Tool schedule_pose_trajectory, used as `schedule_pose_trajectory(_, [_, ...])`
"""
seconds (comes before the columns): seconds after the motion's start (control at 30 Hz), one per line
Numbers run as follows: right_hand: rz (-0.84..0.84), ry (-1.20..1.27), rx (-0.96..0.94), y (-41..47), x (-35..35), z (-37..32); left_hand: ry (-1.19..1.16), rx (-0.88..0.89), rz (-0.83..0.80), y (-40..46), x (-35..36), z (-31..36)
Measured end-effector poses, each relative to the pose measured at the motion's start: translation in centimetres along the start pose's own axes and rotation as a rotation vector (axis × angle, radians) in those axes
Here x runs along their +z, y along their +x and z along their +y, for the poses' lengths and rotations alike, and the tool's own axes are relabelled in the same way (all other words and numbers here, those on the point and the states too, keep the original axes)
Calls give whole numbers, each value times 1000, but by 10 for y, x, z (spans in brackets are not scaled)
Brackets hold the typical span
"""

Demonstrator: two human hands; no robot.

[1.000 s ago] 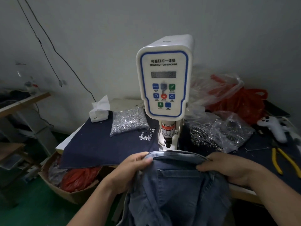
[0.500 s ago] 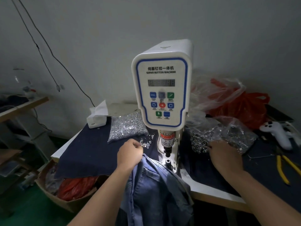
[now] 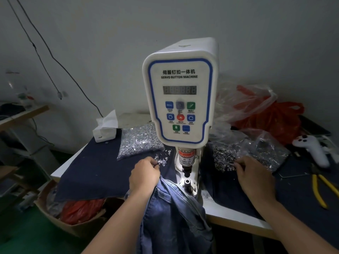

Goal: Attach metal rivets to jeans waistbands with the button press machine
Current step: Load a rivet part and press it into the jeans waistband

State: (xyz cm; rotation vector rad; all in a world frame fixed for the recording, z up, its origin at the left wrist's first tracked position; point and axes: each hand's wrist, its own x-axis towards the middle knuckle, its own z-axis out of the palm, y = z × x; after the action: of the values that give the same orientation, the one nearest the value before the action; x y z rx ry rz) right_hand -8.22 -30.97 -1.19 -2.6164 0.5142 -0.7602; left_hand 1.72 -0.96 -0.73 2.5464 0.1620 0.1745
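The white servo button machine (image 3: 180,99) stands mid-table, its punch above the lower die (image 3: 187,182). Blue jeans (image 3: 174,213) hang over the table's front edge, just left of the die, under my left forearm. My left hand (image 3: 145,173) reaches past them, fingertips curled into a small scatter of silver rivet pieces (image 3: 162,160). My right hand (image 3: 254,176) lies palm down right of the machine, fingertips in a pile of dark rivet caps (image 3: 222,158). Whether either hand has a piece pinched is hidden by the fingers.
A clear bag of silver rivets (image 3: 139,140) and a tissue box (image 3: 105,130) lie back left. Plastic bags (image 3: 256,110) pile up back right. Yellow pliers (image 3: 321,189) and a white controller (image 3: 313,148) sit far right. A cardboard box (image 3: 73,215) stands on the floor.
Both hands let go of the jeans waistband, which dropped over the table edge. My left hand went forward to the silver pieces, my right out to the dark caps.
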Motion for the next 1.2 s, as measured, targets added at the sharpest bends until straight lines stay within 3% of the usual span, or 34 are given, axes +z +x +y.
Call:
schedule_pose_trajectory(0.47, [181, 164, -130, -7, -3, -1, -30, -55, 32, 1, 2, 5])
schedule_pose_trajectory(0.6, [193, 258, -89, -7, -6, -3, -19, -81, 40, 0, 0, 5])
schedule_pose_trajectory(0.9, [-122, 650, 193, -16, -11, -26, -26, -197, 12, 8, 0, 8])
schedule_pose_trajectory(1.07, [-325, 692, 248, -17, -6, -45, -103, -188, 39, 4, -1, 4])
schedule_pose_trajectory(1.2, [-384, 712, 256, -18, -10, -56, -205, -155, 37, 2, -4, -1])
